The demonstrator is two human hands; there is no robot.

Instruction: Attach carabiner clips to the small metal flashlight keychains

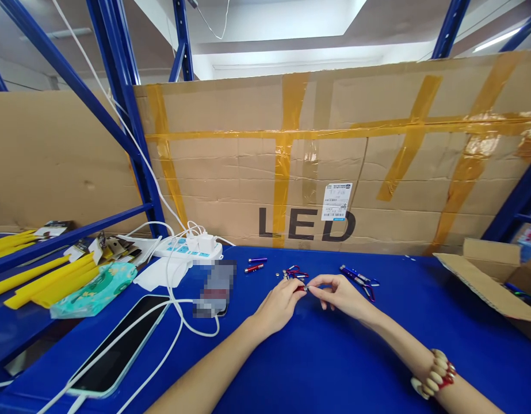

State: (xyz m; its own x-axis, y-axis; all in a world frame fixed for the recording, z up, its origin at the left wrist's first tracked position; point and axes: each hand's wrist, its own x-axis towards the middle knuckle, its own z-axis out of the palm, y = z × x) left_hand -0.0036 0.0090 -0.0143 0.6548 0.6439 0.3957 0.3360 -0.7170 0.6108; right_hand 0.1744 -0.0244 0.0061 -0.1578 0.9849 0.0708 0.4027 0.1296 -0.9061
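Note:
My left hand [279, 306] is closed around a small red tube [300, 288] that looks like a keychain light, mostly hidden by the fingers. The fingertips of my right hand [339, 294] pinch at the tube's silvery end, and whether they hold a separate small part cannot be made out. Just behind my left hand lies a cluster of red tubes with clips [296, 272], with small silvery round pieces beside it. Blue tubes with clips [356, 276] lie behind my right hand. Another red tube [253, 268] and a blue-purple tube [258, 260] rest farther left.
A white power strip [191, 248] with plugs and cables stands at the back left. A large phone [118, 345] and a blurred phone-like device [216, 287] lie left of my arms. Yellow packages [62, 282] are far left. An open cardboard box [476, 282] sits right.

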